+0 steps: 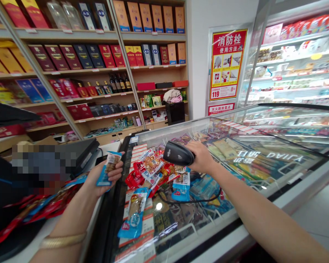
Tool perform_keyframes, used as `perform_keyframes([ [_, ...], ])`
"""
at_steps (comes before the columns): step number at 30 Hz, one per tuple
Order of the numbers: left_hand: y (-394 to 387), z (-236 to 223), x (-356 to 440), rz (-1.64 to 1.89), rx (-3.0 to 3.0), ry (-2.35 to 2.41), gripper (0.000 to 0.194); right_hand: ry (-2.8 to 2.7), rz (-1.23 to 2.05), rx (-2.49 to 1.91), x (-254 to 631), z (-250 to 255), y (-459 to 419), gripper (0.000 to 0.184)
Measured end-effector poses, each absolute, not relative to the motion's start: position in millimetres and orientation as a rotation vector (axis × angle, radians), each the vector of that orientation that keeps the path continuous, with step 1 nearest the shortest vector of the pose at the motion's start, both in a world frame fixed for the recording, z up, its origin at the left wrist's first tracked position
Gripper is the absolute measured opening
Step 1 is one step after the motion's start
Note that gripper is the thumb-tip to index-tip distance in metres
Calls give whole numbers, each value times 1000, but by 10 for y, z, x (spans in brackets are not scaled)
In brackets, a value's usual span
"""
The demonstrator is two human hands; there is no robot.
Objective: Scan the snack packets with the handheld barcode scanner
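My left hand [105,173] is wrapped round a small blue snack packet [109,168] with brown food showing through its clear part, above the counter's edge. In my right hand [200,155] is a black barcode scanner [178,153], its head pointing left over the glass freezer top [178,233]. Below and left of the scanner lies a heap of red snack packets [153,164]. A blue packet [181,186] with a barcode lies by the heap, and another blue packet [135,212] lies nearer to me. The scanner's black cable [192,201] loops across the glass.
More red and blue packets [52,201] lie on the counter at left, near a black device [84,157]. Shelves [84,71] of boxes and bottles line the back wall. A red poster [227,64] hangs beside a lit display fridge [298,62].
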State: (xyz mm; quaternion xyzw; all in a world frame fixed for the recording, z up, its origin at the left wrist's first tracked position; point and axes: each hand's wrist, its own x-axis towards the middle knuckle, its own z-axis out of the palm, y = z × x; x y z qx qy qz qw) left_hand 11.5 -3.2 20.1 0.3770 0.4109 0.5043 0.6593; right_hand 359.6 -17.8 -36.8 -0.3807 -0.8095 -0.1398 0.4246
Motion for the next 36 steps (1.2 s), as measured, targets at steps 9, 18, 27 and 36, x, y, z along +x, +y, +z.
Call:
perform_keyframes([
  [9,74,-40,68,722,711,708,21,-2156,-260,-740,3432,-250,-368,30],
  [18,94,-159,162,623,771,665,20,-2241,-214,-787,3390,-246,-393,34],
  [27,-44,-86,394,962,1107,834,20,-2130,-297,-792,3468,-262,-317,31],
  [36,-137,-340,766,1124,2185,923,23,-1973,-363,-978,3694,-373,-113,30],
])
